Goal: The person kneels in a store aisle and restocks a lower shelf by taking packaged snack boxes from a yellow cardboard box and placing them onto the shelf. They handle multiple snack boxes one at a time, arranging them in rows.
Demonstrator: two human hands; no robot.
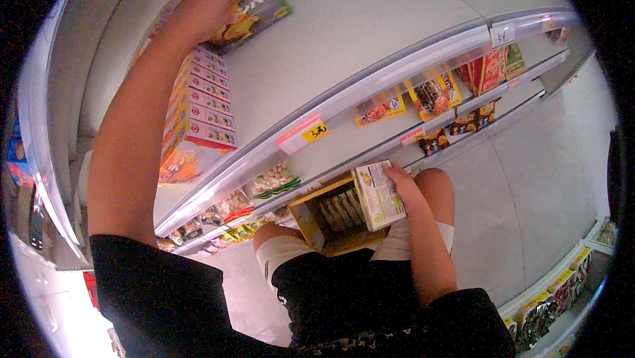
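Observation:
My left hand (pixel 216 8) reaches far over the upper shelf and grips a dark grey food box (pixel 255 13) with green edges; my fingers are partly hidden behind it. Close below stands a row of white and orange boxes (pixel 203 110), lined up front to back. Near my knees, my right hand (pixel 404 184) holds a flat white and green box (pixel 379 197), its printed panel facing up. Under that box, between my legs, sits a cardboard carton (pixel 307 226), with several packs (pixel 340 209) standing on edge inside.
The upper shelf's front edge (pixel 367 95) carries price tags (pixel 302 134). Lower tiers hold yellow snack packs (pixel 435 95), red packs (pixel 488 70) and bagged nuts (pixel 273 179). Behind to the right, another shelf (pixel 526 286) bears dark packs (pixel 538 316). The floor (pixel 481 199) is tiled.

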